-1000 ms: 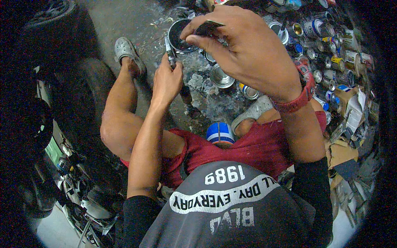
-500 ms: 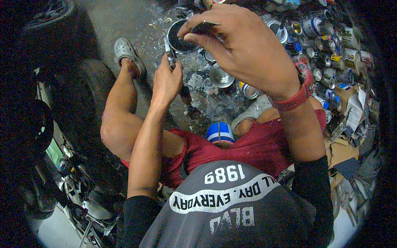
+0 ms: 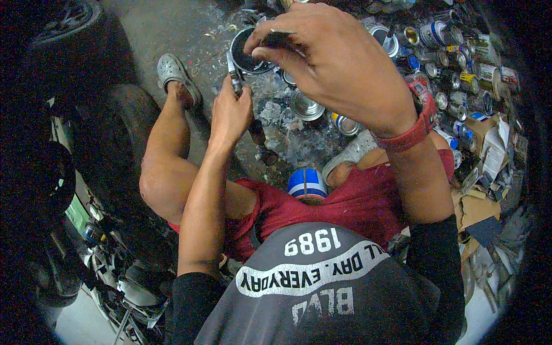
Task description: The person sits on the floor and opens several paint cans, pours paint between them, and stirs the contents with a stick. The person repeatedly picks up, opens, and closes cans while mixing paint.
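My left hand [image 3: 231, 115] is closed around a slim silver metal tool [image 3: 232, 68], which stands up past the fingers; its exact kind is hard to make out. Just beyond, my right hand [image 3: 328, 63] is raised, with thumb and forefinger bent close together. Something small and black [image 3: 279, 39] shows inside its curled fingers, too hidden to name. Below and behind the right fingertips sits a round open tin [image 3: 237, 45] with a dark inside, partly covered by that hand. A red watch [image 3: 422, 112] is on my right wrist.
Open metal cans [image 3: 307, 105] stand on the paint-stained floor [image 3: 276, 129]. Many more cans [image 3: 434, 34] crowd the right. A blue-and-white can [image 3: 306, 183] is between my legs, cardboard [image 3: 480, 210] lies at right, and a tyre [image 3: 69, 26] is at far left.
My right fingertips have shifted very slightly left above the dark tin. The left hand keeps its grip on the metal tool with hardly any movement.
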{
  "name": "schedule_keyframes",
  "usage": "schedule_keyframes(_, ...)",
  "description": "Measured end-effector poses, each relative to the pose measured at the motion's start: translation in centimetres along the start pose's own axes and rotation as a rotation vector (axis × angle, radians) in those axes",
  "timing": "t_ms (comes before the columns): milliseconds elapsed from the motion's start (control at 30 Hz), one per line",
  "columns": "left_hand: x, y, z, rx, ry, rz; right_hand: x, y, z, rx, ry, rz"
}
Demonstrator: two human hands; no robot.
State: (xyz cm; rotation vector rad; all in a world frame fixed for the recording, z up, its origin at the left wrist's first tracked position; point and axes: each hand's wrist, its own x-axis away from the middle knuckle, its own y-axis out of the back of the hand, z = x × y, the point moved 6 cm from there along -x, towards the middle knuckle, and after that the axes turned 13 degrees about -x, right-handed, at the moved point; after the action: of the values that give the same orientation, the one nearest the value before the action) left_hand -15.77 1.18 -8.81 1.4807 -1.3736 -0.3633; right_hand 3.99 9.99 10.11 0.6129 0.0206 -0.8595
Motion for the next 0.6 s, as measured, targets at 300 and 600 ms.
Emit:
schedule_keyframes(300, 0.07, -0.01, 0.11, 0.011, -0.058, -0.043, 0.13, -0.1, 0.17, 0.031, 0.021, 0.0)
schedule_keyframes(600, 0.19, 0.21, -0.39, -0.001, -0.047, -0.029, 0.14, -0.11, 0.03, 0.072, 0.009, 0.005)
